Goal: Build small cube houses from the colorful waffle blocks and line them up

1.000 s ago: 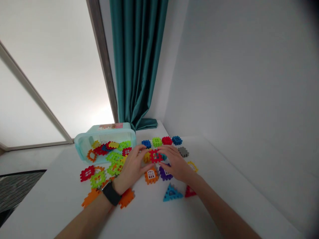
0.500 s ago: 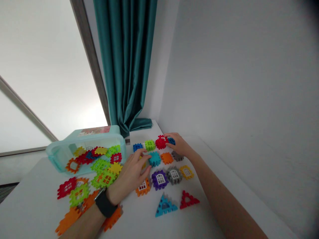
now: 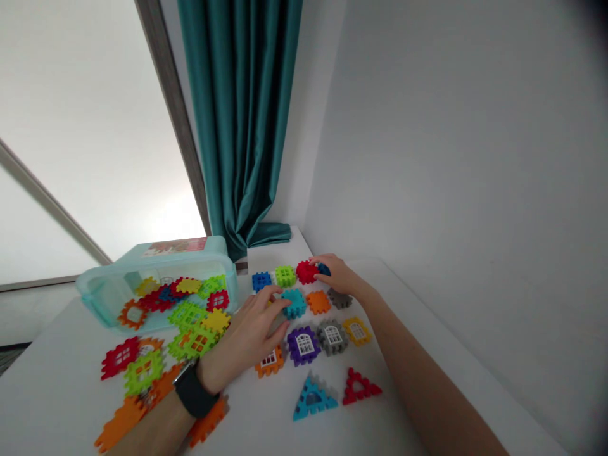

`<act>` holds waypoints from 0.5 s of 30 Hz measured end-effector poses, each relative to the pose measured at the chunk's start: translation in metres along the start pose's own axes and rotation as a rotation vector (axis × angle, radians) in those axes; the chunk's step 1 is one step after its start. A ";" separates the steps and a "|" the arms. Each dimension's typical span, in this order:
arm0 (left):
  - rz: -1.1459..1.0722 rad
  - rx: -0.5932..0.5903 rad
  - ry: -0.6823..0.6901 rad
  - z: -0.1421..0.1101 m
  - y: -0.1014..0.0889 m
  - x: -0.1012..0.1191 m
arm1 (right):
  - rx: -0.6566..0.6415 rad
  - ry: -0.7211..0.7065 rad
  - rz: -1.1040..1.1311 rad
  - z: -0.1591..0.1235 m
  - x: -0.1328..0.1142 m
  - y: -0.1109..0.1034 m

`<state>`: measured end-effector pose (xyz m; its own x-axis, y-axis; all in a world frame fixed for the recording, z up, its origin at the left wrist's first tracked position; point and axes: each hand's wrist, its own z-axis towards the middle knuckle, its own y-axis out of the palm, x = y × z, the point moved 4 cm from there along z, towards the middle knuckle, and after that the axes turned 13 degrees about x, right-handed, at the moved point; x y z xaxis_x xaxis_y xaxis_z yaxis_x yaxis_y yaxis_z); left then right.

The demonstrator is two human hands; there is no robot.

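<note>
My left hand (image 3: pixel 251 332), with a dark watch at its wrist, reaches across the table with its fingers apart. Its fingertips are beside a cyan toothed building block (image 3: pixel 294 304); a yellow piece is mostly hidden beneath them. An orange window block (image 3: pixel 270 361) lies below this hand. In the far row, the fingers and thumb of my right hand (image 3: pixel 341 276) curl against the right side of a red toothed building block (image 3: pixel 306 272). Between thumb and palm shows a dark blue block (image 3: pixel 324 268), partly covered. Close to that wrist lies a grey block (image 3: pixel 339 299).
Rows of blocks include purple (image 3: pixel 304 345), grey (image 3: pixel 332 337) and yellow (image 3: pixel 356 331) window pieces. Two triangles, blue (image 3: pixel 314 398) and red (image 3: pixel 360 387), lie nearer. A translucent tub (image 3: pixel 95 301) holds loose pieces, with more spilling leftward. A wall (image 3: pixel 427 190) borders the right.
My right hand has shifted slightly left over the red block, covering more of the dark blue one. The left hand has barely moved, and the view has tilted slightly.
</note>
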<state>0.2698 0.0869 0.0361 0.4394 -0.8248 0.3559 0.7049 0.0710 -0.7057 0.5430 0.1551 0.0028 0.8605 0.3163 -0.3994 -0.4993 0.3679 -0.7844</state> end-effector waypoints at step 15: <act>-0.010 -0.029 0.059 0.001 0.000 0.005 | -0.025 -0.022 -0.008 0.001 0.003 0.006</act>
<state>0.2722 0.0834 0.0382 0.3984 -0.8569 0.3270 0.6921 0.0469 -0.7203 0.5424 0.1593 -0.0022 0.8619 0.3326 -0.3826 -0.4893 0.3483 -0.7996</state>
